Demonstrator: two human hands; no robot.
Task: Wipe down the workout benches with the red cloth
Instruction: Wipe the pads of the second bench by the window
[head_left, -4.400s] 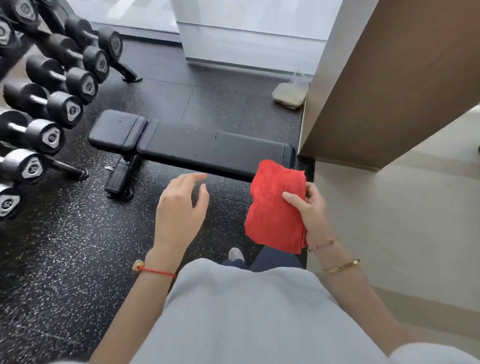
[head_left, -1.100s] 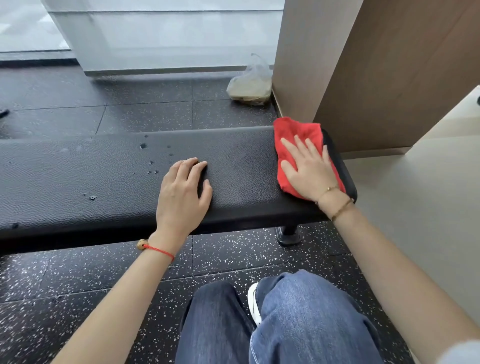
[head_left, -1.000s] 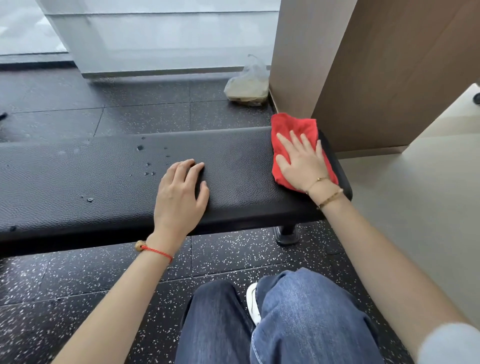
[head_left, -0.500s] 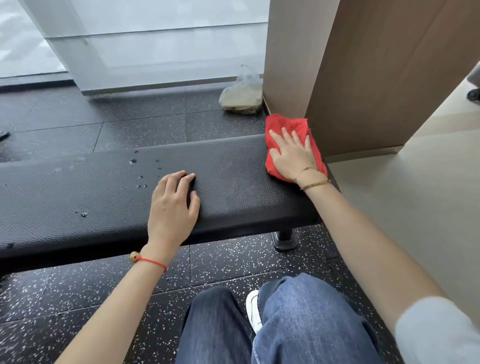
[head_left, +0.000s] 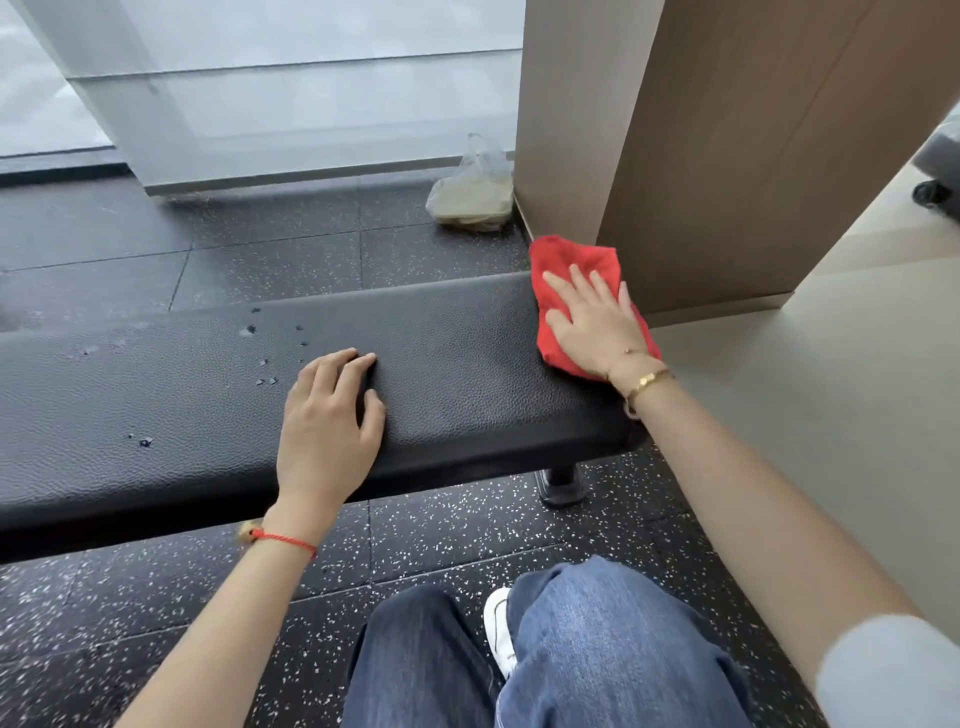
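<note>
Both flat hands: right hand (head_left: 597, 322) on red cloth (head_left: 561, 260), left hand (head_left: 327, 415) on bench (head_left: 467, 364).

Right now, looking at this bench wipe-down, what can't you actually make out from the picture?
- Head view: the bench runs off the left edge, so its far end is unseen.
- The red cloth is mostly covered by the right hand; the bench under it is hidden.
- The plastic bag is cloudy, contents unclear.
- The left hand hides the bench beneath it.
- The drops are too small to identify.
</note>
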